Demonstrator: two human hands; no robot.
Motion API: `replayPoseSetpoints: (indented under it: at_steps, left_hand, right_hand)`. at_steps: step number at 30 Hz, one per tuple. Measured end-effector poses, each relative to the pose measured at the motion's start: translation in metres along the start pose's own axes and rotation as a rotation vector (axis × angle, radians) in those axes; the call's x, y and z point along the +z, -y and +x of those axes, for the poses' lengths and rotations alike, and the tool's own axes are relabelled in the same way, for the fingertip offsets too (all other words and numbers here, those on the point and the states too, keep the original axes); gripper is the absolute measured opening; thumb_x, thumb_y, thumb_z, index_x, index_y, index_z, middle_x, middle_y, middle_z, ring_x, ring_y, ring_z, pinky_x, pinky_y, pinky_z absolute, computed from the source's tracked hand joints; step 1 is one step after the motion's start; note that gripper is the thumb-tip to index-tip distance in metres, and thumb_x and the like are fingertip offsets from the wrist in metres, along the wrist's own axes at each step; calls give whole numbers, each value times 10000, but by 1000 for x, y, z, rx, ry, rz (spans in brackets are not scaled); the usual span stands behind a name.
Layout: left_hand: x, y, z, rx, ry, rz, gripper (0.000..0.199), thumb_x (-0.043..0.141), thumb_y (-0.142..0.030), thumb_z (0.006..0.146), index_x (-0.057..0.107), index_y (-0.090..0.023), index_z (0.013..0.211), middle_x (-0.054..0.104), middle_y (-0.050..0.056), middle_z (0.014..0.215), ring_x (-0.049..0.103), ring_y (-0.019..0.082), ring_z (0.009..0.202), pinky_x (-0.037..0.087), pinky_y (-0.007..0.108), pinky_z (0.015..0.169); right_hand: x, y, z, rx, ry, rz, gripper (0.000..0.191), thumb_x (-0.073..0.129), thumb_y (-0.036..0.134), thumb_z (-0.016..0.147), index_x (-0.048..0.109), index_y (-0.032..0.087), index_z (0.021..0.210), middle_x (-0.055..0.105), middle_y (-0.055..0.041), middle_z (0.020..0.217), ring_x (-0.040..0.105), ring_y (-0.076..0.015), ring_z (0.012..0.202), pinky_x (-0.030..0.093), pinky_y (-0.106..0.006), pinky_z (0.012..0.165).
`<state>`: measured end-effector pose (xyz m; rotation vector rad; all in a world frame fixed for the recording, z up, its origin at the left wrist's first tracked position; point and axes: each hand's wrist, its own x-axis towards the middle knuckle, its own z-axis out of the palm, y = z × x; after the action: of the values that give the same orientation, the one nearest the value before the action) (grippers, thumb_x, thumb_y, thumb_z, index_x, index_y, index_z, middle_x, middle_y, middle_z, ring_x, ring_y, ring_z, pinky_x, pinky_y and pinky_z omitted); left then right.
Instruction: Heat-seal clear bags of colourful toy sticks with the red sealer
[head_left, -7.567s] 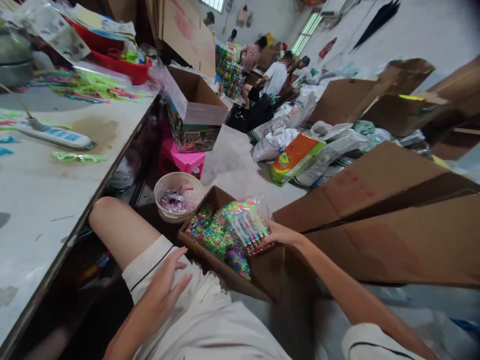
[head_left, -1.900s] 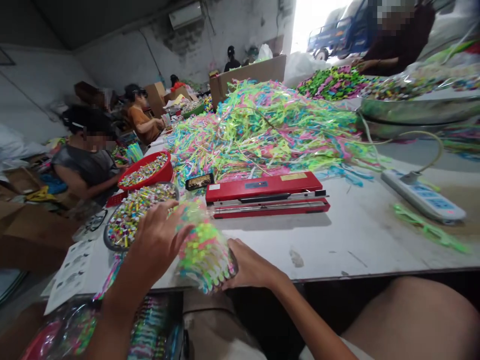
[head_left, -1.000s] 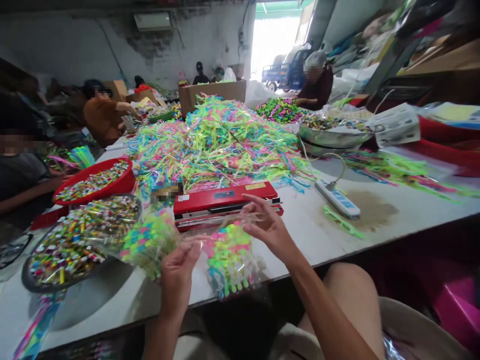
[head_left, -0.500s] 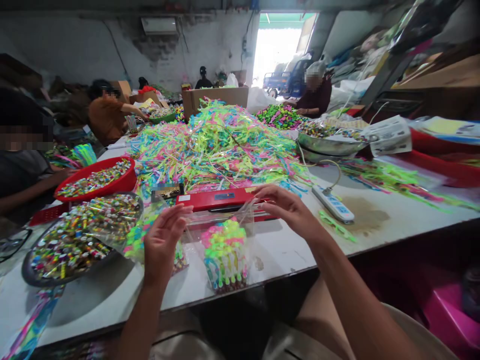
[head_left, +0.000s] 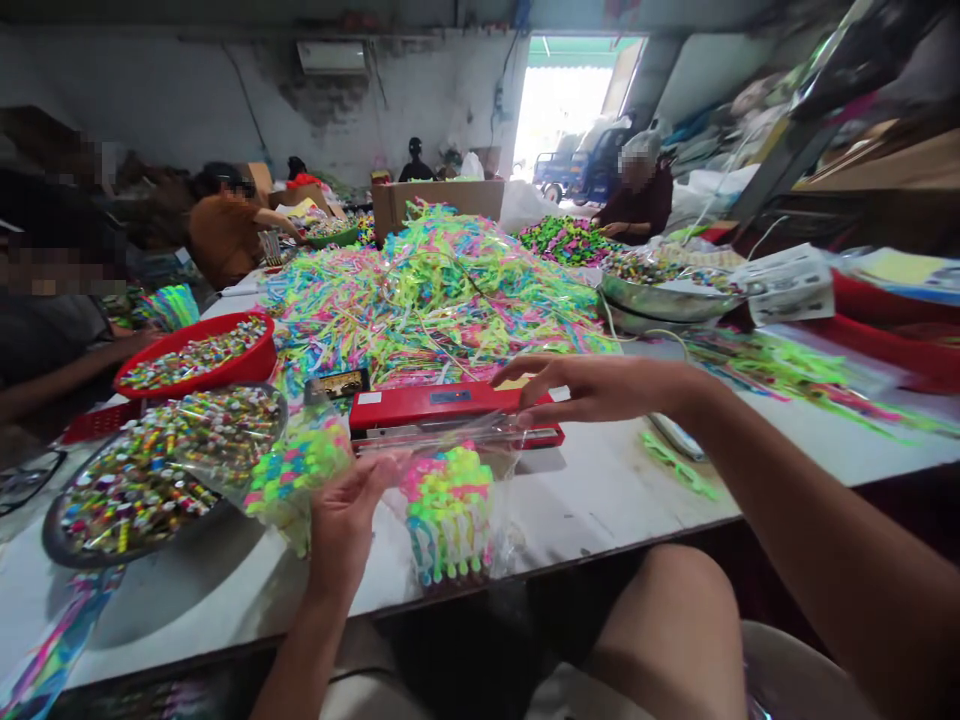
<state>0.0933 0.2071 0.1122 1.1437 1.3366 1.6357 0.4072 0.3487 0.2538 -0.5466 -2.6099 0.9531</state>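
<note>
A clear plastic bag [head_left: 450, 510] packed with bright yellow, pink and blue pieces stands at the table's front edge. My left hand [head_left: 352, 500] pinches the bag's upper left corner. Over the bag's upper right side is my right hand [head_left: 577, 388], its fingers apart above the red sealing machine [head_left: 450, 400]; whether it touches the film is unclear. Just behind the bag's mouth lies that machine. Another filled bag [head_left: 296, 465] rests left of my left hand, partly hidden by it.
A grey basin [head_left: 52, 540] and a red basin [head_left: 266, 360] hold small colourful pieces at left. Behind the machine rises a heap of coloured strips [head_left: 450, 280]. A power strip [head_left: 679, 437] lies at right. Several people sit around the table.
My left hand has moved right and closed on the bag's corner. My right hand has flattened over the machine, its forearm swung outward. The view has shifted slightly.
</note>
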Motion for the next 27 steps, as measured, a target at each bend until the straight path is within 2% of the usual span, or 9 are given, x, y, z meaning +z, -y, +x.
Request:
replayPoseSetpoints:
  at_steps: [6, 10, 12, 15, 17, 19, 23, 25, 27]
  left_hand:
    - [-5, -4, 12, 41, -69, 7, 271, 855, -473, 891, 891, -220, 981, 871, 75, 1011, 822, 272, 946, 667, 370, 880]
    - [-5, -11, 21, 32, -14, -20, 305, 835, -510, 911, 889, -213, 957, 868, 79, 998, 818, 280, 939, 665, 386, 882]
    - [-4, -12, 22, 33, -29, -24, 382, 801, -562, 932, 882, -201, 1028, 865, 96, 1052, 814, 289, 961, 665, 397, 887]
    - [-3, -3, 14, 68, -64, -36, 535, 783, -633, 922, 823, -213, 1250, 826, 123, 1264, 785, 313, 1155, 654, 403, 970]
    - [-3, 9, 4, 60, -13, -75, 636, 812, -650, 888, 764, -233, 1367, 768, 136, 1404, 735, 326, 1289, 631, 407, 1046]
    - [-4, 23, -7, 5, 57, -104, 644, 855, -622, 860, 763, -234, 1365, 761, 141, 1417, 734, 325, 1295, 627, 393, 1053]
    - [-1, 43, -18, -74, -7, -57, 364, 904, -467, 858, 859, -215, 1117, 851, 101, 1169, 801, 259, 1086, 640, 317, 945]
    - [4, 45, -16, -46, -116, -85, 265, 919, -430, 844, 872, -211, 986, 864, 78, 1060, 807, 234, 1012, 635, 314, 944]
    - [12, 41, -12, -15, -213, -155, 245, 938, -428, 812, 869, -210, 898, 863, 58, 952, 809, 213, 918, 643, 318, 917]
  right_hand:
    - [-12, 4, 10, -50, 172, -51, 236, 690, 420, 1068, 868, 267, 1045, 794, -40, 1139, 764, -198, 1028, 630, -314, 889]
    - [-21, 7, 3, 2, 44, -9, 296, 671, 454, 1075, 857, 227, 1039, 793, -39, 1120, 754, -209, 1050, 619, -331, 928]
    - [-13, 0, -9, 27, -83, 36, 285, 686, 464, 1068, 840, 227, 1102, 785, -50, 1182, 740, -227, 1124, 611, -356, 991]
    - [31, -20, -28, 60, -299, 260, 485, 771, 513, 1015, 694, 295, 1441, 686, -80, 1465, 704, -262, 1264, 615, -401, 1042]
    - [78, -34, -33, 75, -335, 453, 769, 823, 571, 964, 503, 354, 1629, 544, -92, 1645, 650, -294, 1378, 606, -449, 1088]
    - [128, -45, -29, 99, -384, 567, 873, 851, 617, 922, 465, 344, 1656, 502, -104, 1684, 619, -308, 1422, 575, -476, 1142]
    - [196, -47, -6, 220, -737, 629, 498, 821, 611, 945, 774, 262, 1297, 754, -98, 1357, 716, -294, 1232, 620, -427, 1026]
    - [208, -43, 4, 261, -953, 642, 339, 795, 573, 976, 836, 250, 1073, 810, -78, 1155, 746, -280, 1104, 632, -393, 932]
    - [212, -37, 9, 271, -1106, 669, 304, 777, 550, 994, 843, 253, 1005, 816, -65, 1088, 751, -270, 1037, 631, -381, 888]
